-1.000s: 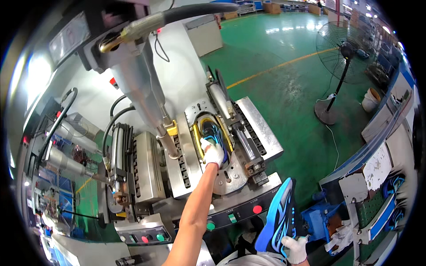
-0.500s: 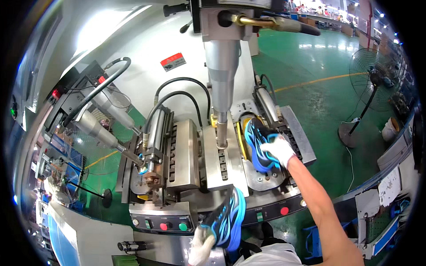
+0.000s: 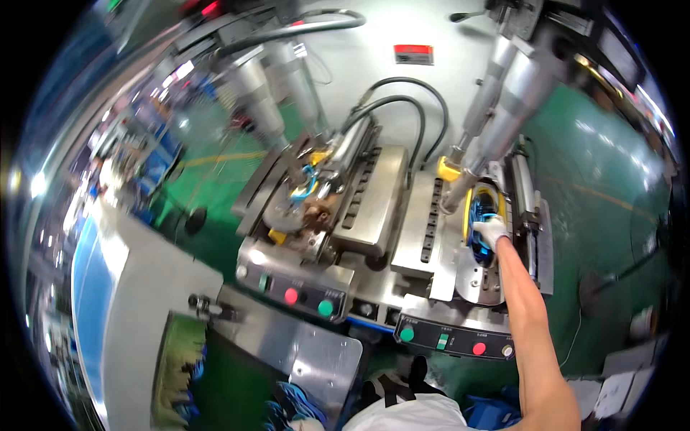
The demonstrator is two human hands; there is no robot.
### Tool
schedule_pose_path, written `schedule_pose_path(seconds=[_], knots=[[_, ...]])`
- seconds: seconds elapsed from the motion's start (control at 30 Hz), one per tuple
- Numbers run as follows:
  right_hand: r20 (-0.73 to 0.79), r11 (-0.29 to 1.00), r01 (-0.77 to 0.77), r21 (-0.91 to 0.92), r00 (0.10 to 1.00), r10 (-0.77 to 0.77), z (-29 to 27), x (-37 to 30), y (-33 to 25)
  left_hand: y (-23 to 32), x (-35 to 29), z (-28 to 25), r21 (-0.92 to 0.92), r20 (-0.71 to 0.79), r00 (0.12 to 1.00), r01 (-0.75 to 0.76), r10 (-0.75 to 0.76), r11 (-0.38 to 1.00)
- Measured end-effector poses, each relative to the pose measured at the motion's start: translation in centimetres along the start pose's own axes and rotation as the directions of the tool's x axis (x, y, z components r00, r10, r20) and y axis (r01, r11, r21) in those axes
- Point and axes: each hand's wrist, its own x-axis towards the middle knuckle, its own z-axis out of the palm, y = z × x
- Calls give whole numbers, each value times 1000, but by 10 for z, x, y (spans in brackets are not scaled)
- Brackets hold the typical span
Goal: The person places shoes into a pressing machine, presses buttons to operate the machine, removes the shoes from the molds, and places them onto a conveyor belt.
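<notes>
In the right station of the press sits a black and blue sports shoe (image 3: 480, 241), inside a yellow-edged holder. My right hand (image 3: 493, 231), in a white glove, grips this shoe from its right side, with the forearm coming up from the lower right. At the lower edge another blue and black shoe (image 3: 296, 402) is partly cut off by the picture. Just a sliver of my white-gloved left hand (image 3: 307, 425) shows against that shoe; most of its fingers are hidden.
The press's left station (image 3: 302, 208) has a metal clamp block (image 3: 374, 197) beside it. Cylinders (image 3: 503, 108) hang overhead. Button panels (image 3: 454, 336) run along the front. A steel shelf (image 3: 309, 352) lies front left, near a green-topped surface (image 3: 180, 359). A standing fan (image 3: 611, 280) is at right.
The view has swung left, so the press appears further right. My left hand and its shoe have gone down to the lower edge. My right hand stays on the shoe in the right station.
</notes>
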Motion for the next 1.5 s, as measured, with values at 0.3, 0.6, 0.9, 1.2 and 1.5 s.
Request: schedule_pose_path(seconds=[0.3,0.6,0.9,1.2,1.5], knots=[[106,725,660,197,721,-685,102,-361,-78,-40,-31,-62,-960,281,866,249,-415,-130],[695,441,862,-251,477,-538,193,-430,-40,-83,-122,12,-909,219,707,-103,-672,-404],[961,28,996,-89,93,-262,384,-694,-57,-41,-50,47,-818,419,784,108,-457,-565],[838,924,-297,242,543,-45,311,-622,-88,-170,-40,-4,-905,284,943,204,-174,-373],[453,803,-562,197,779,434,116,-651,-16,-121,-88,-199,-942,-306,863,-335,402,1]])
